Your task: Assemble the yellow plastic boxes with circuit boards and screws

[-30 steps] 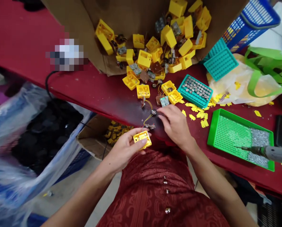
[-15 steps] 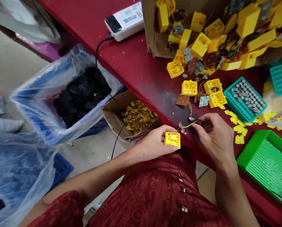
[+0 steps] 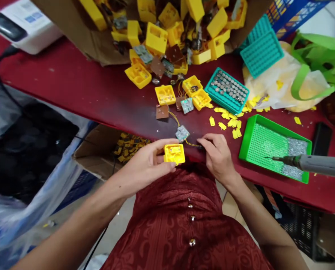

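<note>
A person's left hand (image 3: 146, 167) grips a yellow plastic case (image 3: 174, 154) at the near edge of a red table (image 3: 71, 93), the fingers curled closed around the case's side. Just to the right, the right hand (image 3: 218, 157) holds thumb and forefinger pressed together in a pinch on a thin yellow wire (image 3: 191, 141), its tip hidden by the fingers. That wire slants up and left from the right hand's fingertips to a gray circuit board (image 3: 182, 133), which lies on the table just above the case, between the two hands. A second length of wire runs on to a brown circuit board (image 3: 162, 111), so the line of parts points from upper left to lower right, with its free end at the right hand. The left hand is nearer the case, the right nearer the wire. One case is in hand and four more lie loose on the table, with a heap too large to count in a cardboard box (image 3: 99, 48). Nearby are one teal tray of button batteries (image 3: 227, 90), one green tray (image 3: 268, 144) and one soldering iron (image 3: 316, 163).
</note>
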